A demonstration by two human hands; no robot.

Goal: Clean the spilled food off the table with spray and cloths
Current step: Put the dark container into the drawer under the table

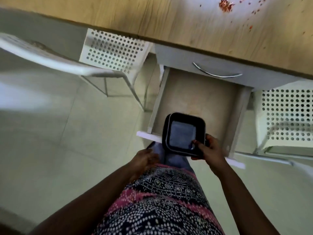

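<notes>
The right grip [205, 150] pinches a black square container [183, 134] by its corner over the open drawer [194, 99]; the left grip [144, 158], beside it, hangs relaxed and holds nothing. Far beyond both, the red spilled food [226, 5] lies unwiped on the bench [152, 16]; no spray or cloth shows, so cleaning seems not begun.

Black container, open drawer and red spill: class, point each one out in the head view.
black container [182, 134], head view, on its inner base
open drawer [194, 99], head view, on its bare bottom
red spill [226, 5], head view, on the largest patch

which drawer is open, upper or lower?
The lower drawer, pulled out under the right hand holding the black container. The upper drawer, with the curved handle, is closed.
</notes>
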